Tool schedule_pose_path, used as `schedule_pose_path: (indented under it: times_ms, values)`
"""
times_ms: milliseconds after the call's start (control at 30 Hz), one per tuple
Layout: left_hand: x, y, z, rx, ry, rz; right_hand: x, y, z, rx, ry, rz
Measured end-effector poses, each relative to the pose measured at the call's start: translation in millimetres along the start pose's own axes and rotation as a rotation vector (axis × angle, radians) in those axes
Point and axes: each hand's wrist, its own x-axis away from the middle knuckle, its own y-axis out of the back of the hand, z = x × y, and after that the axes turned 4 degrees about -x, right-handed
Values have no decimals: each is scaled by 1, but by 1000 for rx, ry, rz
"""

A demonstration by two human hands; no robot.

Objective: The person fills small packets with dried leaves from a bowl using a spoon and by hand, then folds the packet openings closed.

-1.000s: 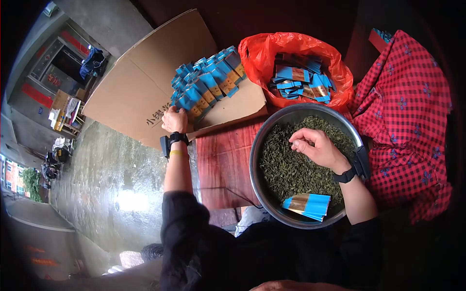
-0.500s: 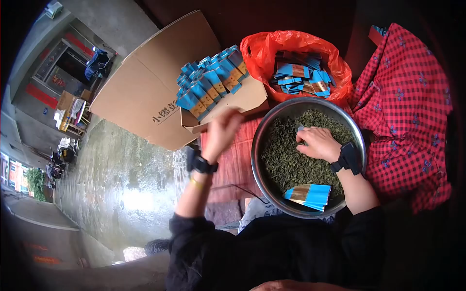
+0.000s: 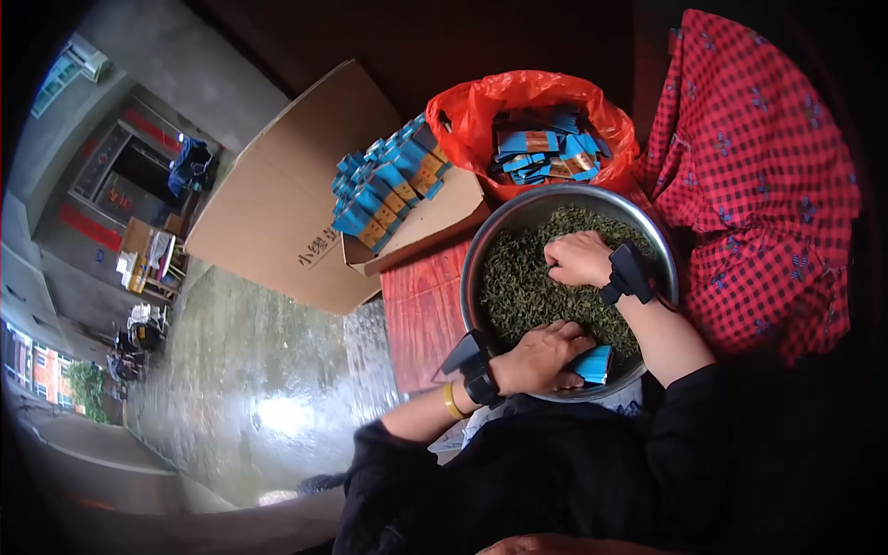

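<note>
A steel basin [image 3: 469, 277] holds dried, dark green tea-like leaves [image 3: 518, 273]. At its near edge lie blue packets [image 3: 597, 363], partly covered by my left hand [image 3: 539, 359], whose fingers and thumb close on them. My right hand [image 3: 581, 259] is over the leaves with its fingers curled inward; the fingertips and whatever they hold are hidden from view. Each wrist wears a black strapped device, and a yellow band circles the left wrist.
Behind the basin, an orange-red plastic bag [image 3: 592, 97] holds several flat blue packets [image 3: 546, 148]. A cardboard box [image 3: 421, 231] with its lid raised holds rows of filled blue packets [image 3: 388, 185]. Red checked cloth [image 3: 749, 194] hangs at right. A wet floor [image 3: 250, 370] lies left.
My left hand has come down from in front of the box onto the packets in the basin. My right hand has shifted slightly left over the leaves, and the small round thing by its fingers is now hidden.
</note>
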Motion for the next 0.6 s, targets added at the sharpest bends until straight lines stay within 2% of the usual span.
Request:
schedule_pose_path:
  times_ms: [200,233,333,500,567,600]
  values:
    - [4,5,22,380,-19,99,-1,-3,2,-6,19,2]
    - [6,2,22,437,-55,-25,0,-3,2,-8,19,9]
    - [5,2,24,579,3,-13,-1,-2,2,-15,10,-2]
    - [8,-7,30,601,-23,-2,-3,-3,-2,-41,4,22]
    - [10,-7,28,719,141,-38,-3,-2,-2,-39,6,32]
    - [10,-5,29,718,140,-39,-3,-2,-3,-45,3,35]
